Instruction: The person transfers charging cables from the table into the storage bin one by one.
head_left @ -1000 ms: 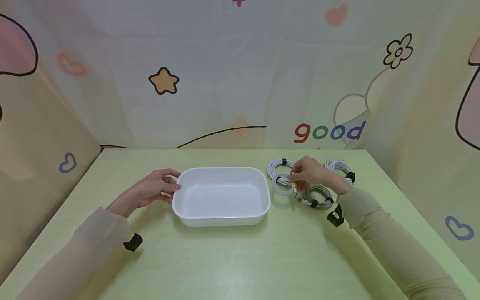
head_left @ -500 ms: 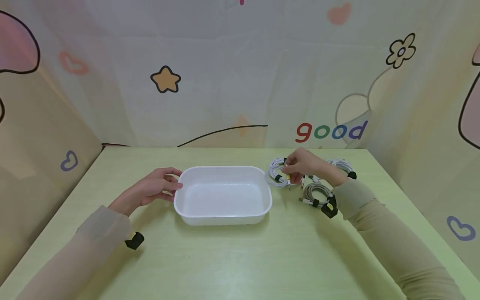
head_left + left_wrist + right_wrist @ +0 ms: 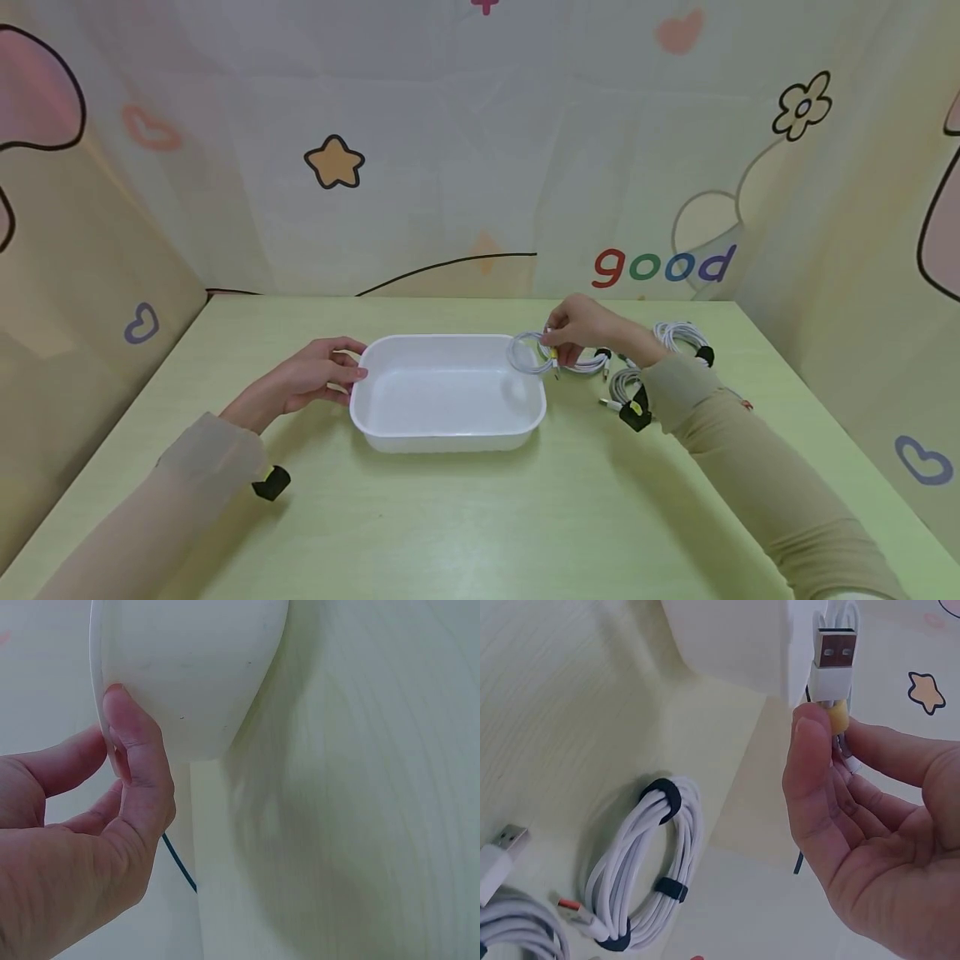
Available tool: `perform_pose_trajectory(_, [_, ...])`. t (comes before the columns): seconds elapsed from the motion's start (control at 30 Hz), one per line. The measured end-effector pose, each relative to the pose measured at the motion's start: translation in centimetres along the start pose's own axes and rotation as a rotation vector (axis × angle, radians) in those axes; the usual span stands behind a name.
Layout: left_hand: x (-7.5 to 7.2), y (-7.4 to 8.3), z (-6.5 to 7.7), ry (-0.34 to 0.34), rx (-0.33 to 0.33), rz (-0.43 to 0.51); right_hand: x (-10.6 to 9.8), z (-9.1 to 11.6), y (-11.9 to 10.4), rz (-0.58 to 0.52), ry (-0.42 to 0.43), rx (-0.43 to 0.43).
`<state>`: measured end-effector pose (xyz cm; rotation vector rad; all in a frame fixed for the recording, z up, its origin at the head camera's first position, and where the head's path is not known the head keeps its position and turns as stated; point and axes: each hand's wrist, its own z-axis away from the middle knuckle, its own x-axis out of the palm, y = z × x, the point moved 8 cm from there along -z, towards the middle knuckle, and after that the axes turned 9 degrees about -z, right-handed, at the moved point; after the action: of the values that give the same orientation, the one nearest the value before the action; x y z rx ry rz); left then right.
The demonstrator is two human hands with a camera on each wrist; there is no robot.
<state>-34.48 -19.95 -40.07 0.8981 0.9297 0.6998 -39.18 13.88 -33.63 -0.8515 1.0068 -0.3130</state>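
Note:
At the left end of a white plastic tub [image 3: 450,444], my left hand [image 3: 318,377] pinches the rim; in the left wrist view, fingers and thumb lie on either side of the rim [image 3: 96,667]. My right hand [image 3: 588,327] holds a small coiled white USB cable [image 3: 512,360] up by its yellow tie. That coil overlaps the tub's far right corner in the head view. From the right wrist, the metal USB plug [image 3: 832,675] and yellow tie [image 3: 839,718] show just beyond thumb and fingertip.
Right of the tub lie a white cable coil [image 3: 682,862] with black straps, a grey cable coil [image 3: 622,385] partly behind the right wrist's black camera [image 3: 636,414], and another white coil [image 3: 678,335] farther right. A printed cloth backdrop [image 3: 420,192] rises behind the table.
My right hand has lifted the small white cable from beside the other coils and carried it left to the tub's right rim. The left hand stays on the tub.

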Motion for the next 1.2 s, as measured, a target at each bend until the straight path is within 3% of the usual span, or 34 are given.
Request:
perform_pose_trajectory(0.33, [0.0, 0.1, 0.1, 0.003, 0.001, -0.007, 1.3, -1.4, -1.0, -0.018, -0.015, 0.028])
perform_pose_trajectory(1.2, [-0.1, -0.2, -0.3, -0.005, -0.025, 0.016, 5.4, -4.6, -5.7, -0.059, -0.061, -0.016])
